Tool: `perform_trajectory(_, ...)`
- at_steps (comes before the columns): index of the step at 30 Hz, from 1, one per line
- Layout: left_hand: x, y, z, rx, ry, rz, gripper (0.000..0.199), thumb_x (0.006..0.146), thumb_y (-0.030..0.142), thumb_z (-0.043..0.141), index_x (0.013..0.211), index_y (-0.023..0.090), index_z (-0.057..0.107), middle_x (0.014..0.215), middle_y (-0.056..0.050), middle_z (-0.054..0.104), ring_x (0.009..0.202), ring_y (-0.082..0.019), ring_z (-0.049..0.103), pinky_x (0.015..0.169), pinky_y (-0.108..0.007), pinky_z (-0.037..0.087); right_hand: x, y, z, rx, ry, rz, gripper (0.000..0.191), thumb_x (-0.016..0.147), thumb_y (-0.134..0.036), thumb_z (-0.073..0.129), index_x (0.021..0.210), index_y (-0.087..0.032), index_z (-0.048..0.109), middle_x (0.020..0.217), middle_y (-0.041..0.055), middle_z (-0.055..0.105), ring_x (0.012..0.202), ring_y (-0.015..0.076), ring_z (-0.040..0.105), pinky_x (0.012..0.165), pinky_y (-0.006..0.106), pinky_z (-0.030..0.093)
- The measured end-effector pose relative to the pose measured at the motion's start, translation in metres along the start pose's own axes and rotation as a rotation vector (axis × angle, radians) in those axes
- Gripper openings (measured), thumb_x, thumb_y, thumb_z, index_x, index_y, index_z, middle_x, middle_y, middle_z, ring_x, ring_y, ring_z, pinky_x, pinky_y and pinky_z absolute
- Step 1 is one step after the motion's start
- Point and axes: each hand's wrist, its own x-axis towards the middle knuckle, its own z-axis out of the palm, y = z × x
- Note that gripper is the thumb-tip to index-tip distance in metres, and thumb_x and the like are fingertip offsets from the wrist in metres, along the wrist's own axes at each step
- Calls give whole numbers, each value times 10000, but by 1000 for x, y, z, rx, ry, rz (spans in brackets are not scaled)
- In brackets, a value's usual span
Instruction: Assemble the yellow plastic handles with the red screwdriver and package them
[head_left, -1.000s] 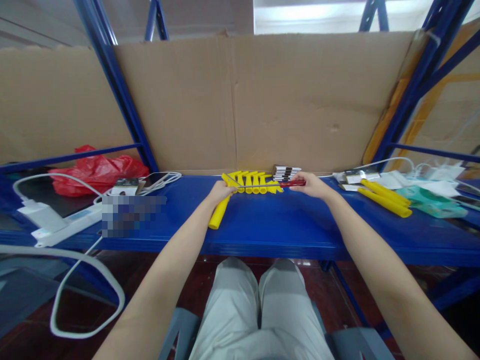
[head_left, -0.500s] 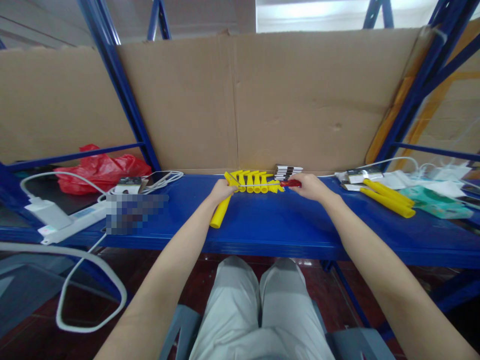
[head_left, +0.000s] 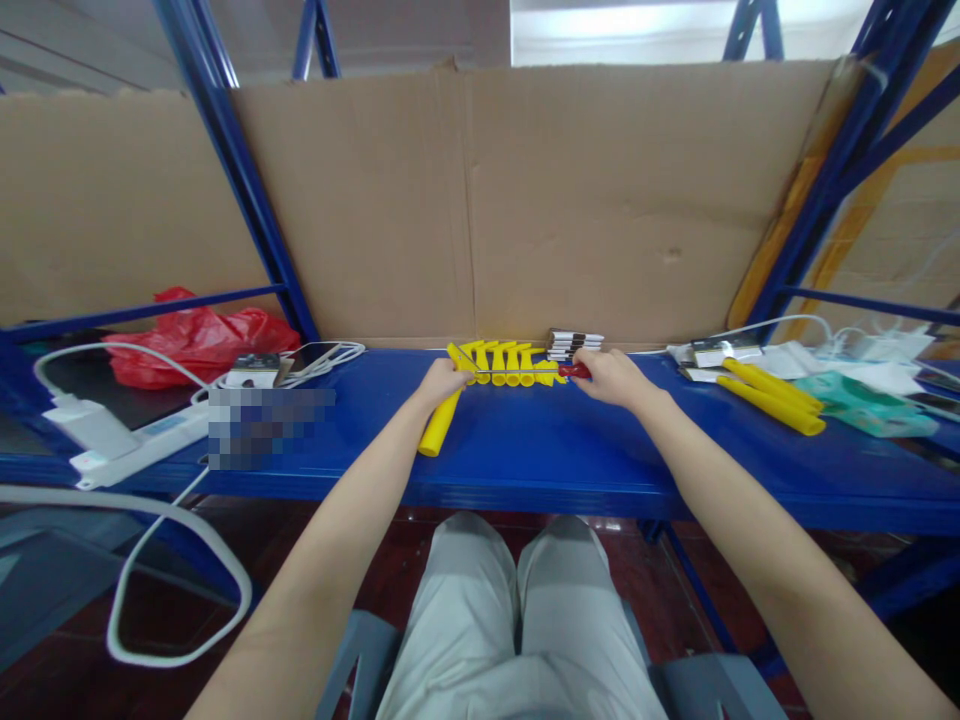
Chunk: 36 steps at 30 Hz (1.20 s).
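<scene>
My left hand [head_left: 442, 382] is closed around a yellow tube [head_left: 441, 428], which slants over the blue shelf, its lower end toward me. The fingers hide the tube's middle. My right hand [head_left: 613, 378] grips the red handle of a screwdriver [head_left: 574, 370]. Its long metal shaft runs level to the left, and the tip meets the tube near my left fingers; whether it sits in something there is too small to tell. Behind the shaft lies a row of several yellow tubes [head_left: 513, 378] with flared ends. A stack of small black-and-white packs [head_left: 574, 343] lies just beyond my right hand.
On the right lie two yellow tubes [head_left: 776, 402] and a green plastic packet [head_left: 866, 403]. A white power strip [head_left: 142, 452], cables and a red plastic bag [head_left: 202, 345] occupy the left. Cardboard [head_left: 585, 210] closes the back of the blue shelf [head_left: 540, 450].
My right hand and the screwdriver handle have shifted slightly left, toward my left hand. My left hand keeps its hold on the yellow tube almost in place.
</scene>
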Motion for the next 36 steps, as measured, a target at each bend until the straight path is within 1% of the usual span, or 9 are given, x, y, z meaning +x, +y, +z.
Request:
perform_trajectory(4, 1, -1, 2, -85, -34, -45, 179, 660, 98, 595, 495, 150, 550, 440, 13, 523, 425, -101, 480, 460, -211, 381, -1, 2, 2, 37, 16, -9, 237, 903, -336, 473, 961, -154, 613, 993, 136, 711, 918, 265, 629, 708, 325, 338)
perform_trajectory(8, 2, -2, 3, -219, -40, -93, 133, 628, 118, 589, 504, 150, 556, 456, 3, 536, 426, -101, 471, 463, -219, 381, 0, 6, 4, 42, 60, -34, 229, 910, -326, 465, 953, -164, 620, 1001, 140, 703, 932, 262, 613, 728, 332, 320)
perform_trajectory(14, -1, 1, 2, -322, -72, -64, 163, 595, 139, 561, 433, 145, 547, 490, -26, 562, 464, -94, 460, 478, -215, 360, 0, 8, 8, 43, 123, -39, 225, 904, -320, 467, 974, -171, 621, 1030, 143, 689, 929, 262, 597, 745, 343, 296)
perform_trajectory(17, -1, 2, 2, -301, -82, -63, 114, 547, 113, 557, 437, 144, 558, 498, -20, 564, 470, -96, 448, 480, -221, 347, 0, 9, 9, 39, 134, -37, 218, 897, -323, 472, 961, -176, 621, 1003, 137, 697, 909, 261, 597, 746, 344, 290)
perform_trajectory(20, 0, 3, 2, -224, -91, -57, 79, 518, 93, 559, 459, 139, 583, 501, -12, 564, 483, -97, 441, 478, -222, 330, 1, 9, 8, 30, 125, -38, 199, 886, -307, 480, 936, -174, 620, 972, 131, 703, 891, 258, 601, 741, 341, 292)
perform_trajectory(26, -1, 2, 5, -128, -96, 6, 105, 560, 97, 578, 463, 137, 577, 485, -3, 547, 464, -89, 430, 463, -215, 315, 1, 4, -1, 8, 73, -28, 160, 837, -236, 502, 926, -172, 619, 904, 125, 708, 844, 251, 617, 699, 319, 315)
perform_trajectory(30, 0, 2, 7, -165, -124, -26, 142, 604, 93, 568, 487, 157, 520, 456, 13, 520, 406, -87, 444, 451, -216, 349, 0, 1, -2, -28, 43, 33, 186, 835, -250, 498, 956, -165, 611, 857, 127, 713, 782, 257, 630, 663, 317, 311)
perform_trajectory(33, 0, 2, 9, -198, -143, -29, 178, 625, 82, 567, 500, 169, 476, 436, 28, 493, 370, -81, 445, 433, -211, 357, 0, 1, 1, -46, 68, 28, 208, 841, -264, 493, 976, -155, 609, 860, 132, 719, 794, 261, 636, 698, 325, 316)
perform_trajectory(36, 0, 2, 10, -204, -129, -7, 185, 634, 70, 556, 509, 172, 464, 421, 36, 476, 349, -76, 432, 420, -210, 354, -1, 2, 2, -23, 85, 7, 223, 855, -289, 485, 963, -153, 625, 925, 141, 723, 865, 264, 636, 743, 335, 316)
